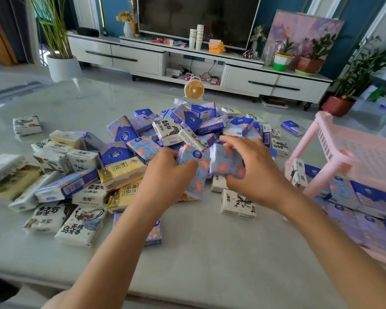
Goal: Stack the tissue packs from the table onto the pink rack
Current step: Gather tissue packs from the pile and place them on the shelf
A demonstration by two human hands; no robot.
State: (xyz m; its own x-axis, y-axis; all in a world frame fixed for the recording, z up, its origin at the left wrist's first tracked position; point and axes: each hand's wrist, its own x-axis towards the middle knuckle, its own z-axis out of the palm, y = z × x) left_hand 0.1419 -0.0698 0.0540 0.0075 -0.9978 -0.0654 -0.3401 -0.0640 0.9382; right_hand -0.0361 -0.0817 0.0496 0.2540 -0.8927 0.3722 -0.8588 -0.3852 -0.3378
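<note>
Gripping tissue packs (196,181), left hand (165,172), right hand (256,172)

1. Both forearms are bare. They enter from the bottom edge, the left from lower left and the right from lower right, and converge toward mid-frame.
2. Left hand (168,172): back of the hand faces up. The fingers curl round the left edge of a floral tissue pack (193,175), and the thumb lies across its face.
3. Right hand (254,168): back of the hand faces up. The fingers arch over the top of a second floral pack (224,162), the thumb sits at its near edge, and the pack is gripped.
4. The hands are near each other, level, knuckles apart; the two held packs meet between them.
5. Both wrists look roughly straight.
</note>
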